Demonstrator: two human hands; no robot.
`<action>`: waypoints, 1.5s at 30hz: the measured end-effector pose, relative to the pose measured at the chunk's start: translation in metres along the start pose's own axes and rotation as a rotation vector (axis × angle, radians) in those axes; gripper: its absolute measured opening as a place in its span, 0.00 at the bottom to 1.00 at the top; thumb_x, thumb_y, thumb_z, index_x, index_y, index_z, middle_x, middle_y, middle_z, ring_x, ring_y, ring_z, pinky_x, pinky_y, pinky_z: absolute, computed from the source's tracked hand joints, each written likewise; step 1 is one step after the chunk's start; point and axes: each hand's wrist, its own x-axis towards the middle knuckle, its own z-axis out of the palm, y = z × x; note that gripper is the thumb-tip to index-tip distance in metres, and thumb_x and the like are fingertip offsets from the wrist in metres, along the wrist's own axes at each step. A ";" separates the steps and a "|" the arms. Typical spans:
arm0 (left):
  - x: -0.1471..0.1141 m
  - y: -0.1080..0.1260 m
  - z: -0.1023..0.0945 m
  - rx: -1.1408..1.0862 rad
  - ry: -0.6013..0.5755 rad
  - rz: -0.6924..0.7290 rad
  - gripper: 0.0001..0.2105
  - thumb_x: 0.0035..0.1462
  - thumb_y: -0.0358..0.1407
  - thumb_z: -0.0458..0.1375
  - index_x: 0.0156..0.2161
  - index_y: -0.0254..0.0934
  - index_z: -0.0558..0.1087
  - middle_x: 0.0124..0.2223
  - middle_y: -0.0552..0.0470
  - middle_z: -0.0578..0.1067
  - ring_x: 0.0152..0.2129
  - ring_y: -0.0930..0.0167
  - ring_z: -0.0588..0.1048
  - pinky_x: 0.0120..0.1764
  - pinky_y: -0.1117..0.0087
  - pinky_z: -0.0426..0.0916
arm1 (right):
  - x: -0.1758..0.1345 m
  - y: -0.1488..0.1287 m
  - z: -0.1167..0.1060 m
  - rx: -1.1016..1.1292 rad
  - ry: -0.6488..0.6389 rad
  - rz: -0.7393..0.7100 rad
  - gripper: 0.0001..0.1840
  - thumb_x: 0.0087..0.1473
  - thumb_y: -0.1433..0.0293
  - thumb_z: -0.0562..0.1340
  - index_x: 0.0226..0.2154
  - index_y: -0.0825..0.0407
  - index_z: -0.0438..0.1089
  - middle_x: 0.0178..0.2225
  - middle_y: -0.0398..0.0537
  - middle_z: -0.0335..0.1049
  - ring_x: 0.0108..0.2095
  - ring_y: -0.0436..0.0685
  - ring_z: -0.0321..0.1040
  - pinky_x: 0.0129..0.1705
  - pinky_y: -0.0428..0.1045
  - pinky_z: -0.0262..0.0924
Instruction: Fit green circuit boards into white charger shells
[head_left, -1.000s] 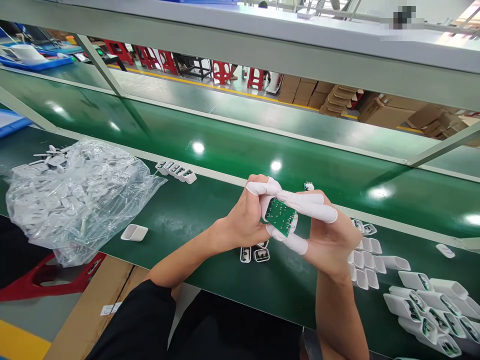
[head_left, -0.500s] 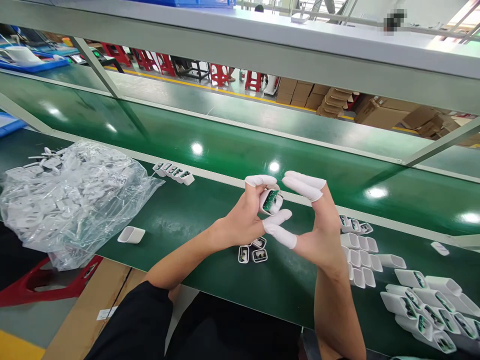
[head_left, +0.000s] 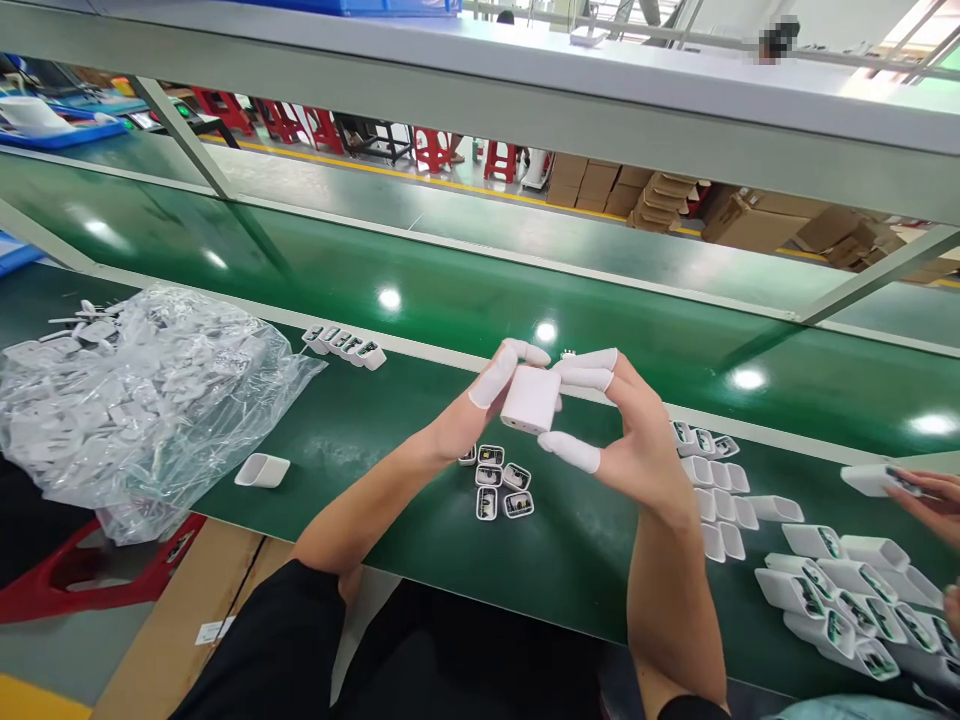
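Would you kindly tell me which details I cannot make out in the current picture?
All in the head view:
- Inside of the held white case: hidden by its own walls.
- Some fingers of the left hand: hidden behind that case.
- Co-worker's hand: cut off by the right edge.
- Small part beyond the fingertips: too small to identify.
- Separate pieces in the plastic bag: blurred by creased, shiny film.

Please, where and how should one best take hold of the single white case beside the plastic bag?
I would grip the single white case by its outer walls, thumb opposite fingers, coming from above and the right. Its open mouth shows at the left, towards the plastic bag, so this approach should keep fingers out of the opening.
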 end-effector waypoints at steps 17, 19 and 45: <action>0.008 -0.030 0.006 0.454 0.088 0.198 0.32 0.75 0.69 0.46 0.37 0.40 0.68 0.32 0.53 0.72 0.29 0.68 0.68 0.36 0.63 0.63 | 0.002 0.033 0.000 0.202 -0.070 0.269 0.30 0.73 0.39 0.60 0.34 0.47 0.71 0.33 0.44 0.70 0.35 0.57 0.61 0.43 0.55 0.58; 0.007 -0.031 0.008 0.462 0.108 0.215 0.33 0.76 0.68 0.45 0.36 0.40 0.68 0.32 0.52 0.72 0.29 0.68 0.69 0.36 0.63 0.64 | 0.003 0.034 0.001 0.237 -0.062 0.258 0.31 0.72 0.38 0.60 0.34 0.47 0.71 0.33 0.44 0.70 0.35 0.57 0.61 0.42 0.55 0.58; -0.001 -0.066 0.049 0.043 0.320 0.264 0.21 0.75 0.57 0.62 0.53 0.40 0.75 0.47 0.46 0.85 0.38 0.65 0.86 0.47 0.58 0.84 | 0.007 0.030 0.000 0.133 0.118 0.224 0.27 0.68 0.42 0.65 0.30 0.45 0.70 0.30 0.45 0.70 0.32 0.58 0.63 0.37 0.57 0.59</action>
